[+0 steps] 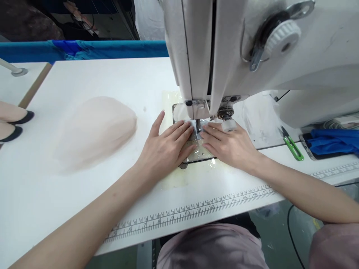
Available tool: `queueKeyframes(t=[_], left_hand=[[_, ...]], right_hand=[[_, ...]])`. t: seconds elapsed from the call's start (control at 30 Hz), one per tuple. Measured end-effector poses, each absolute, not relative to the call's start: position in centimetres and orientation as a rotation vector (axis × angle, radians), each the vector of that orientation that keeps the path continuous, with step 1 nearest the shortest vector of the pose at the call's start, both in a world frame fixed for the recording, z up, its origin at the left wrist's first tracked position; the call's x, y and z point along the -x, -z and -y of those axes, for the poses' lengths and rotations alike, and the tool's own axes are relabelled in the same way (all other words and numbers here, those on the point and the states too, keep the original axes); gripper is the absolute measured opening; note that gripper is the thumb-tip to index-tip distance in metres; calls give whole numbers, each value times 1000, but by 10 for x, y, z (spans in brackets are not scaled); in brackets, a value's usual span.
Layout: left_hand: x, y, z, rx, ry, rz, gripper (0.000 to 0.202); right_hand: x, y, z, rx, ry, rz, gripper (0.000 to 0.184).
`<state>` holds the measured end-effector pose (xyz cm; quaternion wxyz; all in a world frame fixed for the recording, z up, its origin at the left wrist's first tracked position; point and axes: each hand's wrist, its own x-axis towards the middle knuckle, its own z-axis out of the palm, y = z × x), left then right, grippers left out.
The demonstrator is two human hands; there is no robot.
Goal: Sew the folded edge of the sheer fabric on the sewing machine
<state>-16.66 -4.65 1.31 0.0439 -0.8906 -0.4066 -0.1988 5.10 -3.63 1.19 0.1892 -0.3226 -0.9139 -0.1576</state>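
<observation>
My left hand (171,144) lies flat beside the needle of a sewing machine (196,48), fingers stretched out and thumb spread away. From the other side my right hand (228,144) reaches in, its fingers extended toward the presser foot (198,126). Both hands rest on the shiny metal needle plate (202,154) and the yellowish clear film around it. Any thin piece under the fingertips cannot be made out. Left of my left hand, a pale beige rounded shape (103,130) appears smeared and see-through over the white table (157,201).
Green-handled thread snips (293,146) lie at the right, beside a phone (308,147) partly covered by blue cloth (333,141). A printed ruler (190,213) runs along the front edge. Beige pieces with black ends (17,123) are at the far left. Blue fabric (117,49) lines the back edge.
</observation>
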Motion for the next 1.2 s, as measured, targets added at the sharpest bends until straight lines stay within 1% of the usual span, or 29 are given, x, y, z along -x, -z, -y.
queueKeyframes(t=[0.27,0.43,0.53,0.6,0.67,0.73,0.8,0.9,1.03,1.1,1.2], left_hand=[[167,-12,47,2662,512,1241,43],[161,-20,58,2520,430,1175,35],[159,-27,72,2673,538,888,27],[162,-31,77,2740,655,800,33],[166,-34,76,2657,641,1065,42],[172,-36,71,2495,476,1422,39],[175,-34,66,2402,277,1599,36],[176,-31,64,2429,184,1649,30],[176,-36,66,2455,279,1719,30],[180,-44,65,2479,353,1755,31],[187,-55,63,2630,332,1777,23]], right_hand=[[-56,-19,36,979,478,2570,27],[-57,-21,34,1026,468,2539,28],[-59,-23,34,1013,456,2509,25],[-59,-23,34,1004,404,2495,25],[-60,-24,35,1019,332,2488,27],[-59,-25,35,1049,274,2487,27],[-59,-26,37,1067,222,2485,25],[-55,-27,40,1061,11,2464,25],[-46,-26,50,1017,-403,2427,28],[-41,-25,55,983,-454,2432,29],[-38,-24,59,969,-449,2447,27]])
